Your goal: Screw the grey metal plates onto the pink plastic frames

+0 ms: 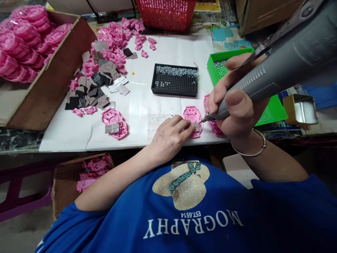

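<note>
My left hand (170,138) rests on the table with its fingers closed together, pressing on a pink plastic part (191,113) and a small grey metal plate (196,126) lying on its near half. In my right hand (237,105) is a grey electric screwdriver (279,63), held at a slant with the fingers wrapped round its body. The screwdriver's tip points down at the right edge of the metal plate; whether it touches a screw cannot be made out. More pink parts (217,130) lie partly hidden behind my right hand.
A black tray (173,92) of screws stands ahead, a green tray (279,109) to the right. At left lie another pink part (112,114), scattered metal plates (96,84) and a pink heap (113,37). A cardboard box (50,84) and red basket (165,15) border the table.
</note>
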The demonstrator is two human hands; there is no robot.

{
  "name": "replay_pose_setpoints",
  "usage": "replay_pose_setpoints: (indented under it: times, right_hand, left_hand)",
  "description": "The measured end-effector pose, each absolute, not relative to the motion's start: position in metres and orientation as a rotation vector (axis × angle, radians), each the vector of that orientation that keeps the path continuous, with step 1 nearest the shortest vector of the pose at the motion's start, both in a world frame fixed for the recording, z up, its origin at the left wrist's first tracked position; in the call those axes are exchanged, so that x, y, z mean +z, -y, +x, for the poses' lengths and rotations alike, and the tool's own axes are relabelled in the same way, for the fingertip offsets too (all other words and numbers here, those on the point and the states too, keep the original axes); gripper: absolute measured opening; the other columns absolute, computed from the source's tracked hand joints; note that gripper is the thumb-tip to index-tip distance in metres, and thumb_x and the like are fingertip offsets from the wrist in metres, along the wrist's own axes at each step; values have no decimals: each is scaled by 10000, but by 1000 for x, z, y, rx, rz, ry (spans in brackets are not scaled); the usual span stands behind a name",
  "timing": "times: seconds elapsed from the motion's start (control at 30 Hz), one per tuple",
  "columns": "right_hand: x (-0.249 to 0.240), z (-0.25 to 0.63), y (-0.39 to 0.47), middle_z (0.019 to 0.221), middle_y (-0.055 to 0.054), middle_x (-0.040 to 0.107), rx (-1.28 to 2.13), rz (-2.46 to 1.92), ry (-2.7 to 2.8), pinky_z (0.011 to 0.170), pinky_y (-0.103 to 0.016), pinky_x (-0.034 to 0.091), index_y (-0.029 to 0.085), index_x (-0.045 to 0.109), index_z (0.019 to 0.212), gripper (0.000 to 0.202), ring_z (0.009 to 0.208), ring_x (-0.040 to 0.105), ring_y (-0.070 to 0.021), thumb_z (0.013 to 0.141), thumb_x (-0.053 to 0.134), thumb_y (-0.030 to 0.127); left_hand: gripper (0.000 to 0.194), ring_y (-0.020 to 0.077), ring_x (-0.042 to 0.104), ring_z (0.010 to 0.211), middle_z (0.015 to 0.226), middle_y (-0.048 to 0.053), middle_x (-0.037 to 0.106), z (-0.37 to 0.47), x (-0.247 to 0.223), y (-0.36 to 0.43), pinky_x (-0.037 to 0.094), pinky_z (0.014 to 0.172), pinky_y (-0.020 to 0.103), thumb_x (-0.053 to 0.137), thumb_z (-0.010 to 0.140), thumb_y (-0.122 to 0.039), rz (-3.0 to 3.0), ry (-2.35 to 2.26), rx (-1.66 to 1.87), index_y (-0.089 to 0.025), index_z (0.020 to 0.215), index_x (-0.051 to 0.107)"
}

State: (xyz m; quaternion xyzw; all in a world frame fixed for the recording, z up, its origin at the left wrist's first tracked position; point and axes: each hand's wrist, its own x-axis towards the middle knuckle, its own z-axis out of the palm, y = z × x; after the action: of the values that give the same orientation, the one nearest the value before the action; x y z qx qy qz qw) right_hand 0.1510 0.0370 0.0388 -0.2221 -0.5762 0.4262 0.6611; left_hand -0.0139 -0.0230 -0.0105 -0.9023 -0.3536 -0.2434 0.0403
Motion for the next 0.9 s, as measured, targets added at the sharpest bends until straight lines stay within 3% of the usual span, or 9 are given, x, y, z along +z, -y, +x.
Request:
replay_pose_setpoints:
  times: [0.2,0.47,0.67,0.73,0.83,0.9]
  right_hand:
    - [36,153,-37,652,43,518,948,-585,1335,415,-295,343,316,653,914,273,437,411,-110,710,767,457]
    - [25,143,-42,587,71,443,904,-596,1338,482,-312,443,305,537,851,418,448,404,-107,675,764,608]
    - [42,151,-40,592,62,498,1010,-539,1374,405,-296,378,305,616,1023,387,430,441,-119,724,769,497]
    - [56,160,-39,665,43,562,961,-498,1353,380,-298,361,297,645,1027,370,427,461,-112,726,776,469]
    - [73,181,-40,930,9,646,743,-477,1295,348,-289,321,282,693,974,308,439,458,-75,729,781,446]
    - [77,198,-43,946,18,649,605,-522,1262,351,-274,319,298,700,962,282,441,439,-65,735,785,443]
  left_hand:
    - [219,208,567,910,1033,121,685,-14,-10,24,535,753,341,455,989,-125,-2790,1091,-732,-106,1126,625]
    - [233,217,531,957,1016,141,660,-12,-9,23,536,811,331,441,993,-112,-2826,1035,-790,-61,1140,614]
    - [247,214,530,944,1045,135,657,-14,-11,23,543,804,340,426,981,-83,-2845,1027,-836,-87,1156,600]
    - [265,212,540,953,1066,131,660,-16,-11,23,551,804,340,430,963,-54,-2857,1024,-857,-103,1166,594]
    - [274,220,552,954,1070,139,669,-16,-12,21,564,784,345,459,939,-27,-2848,1011,-897,-98,1167,594]
    - [271,228,552,950,1063,148,676,-15,-13,18,572,775,356,481,929,-21,-2833,1001,-924,-86,1164,598]
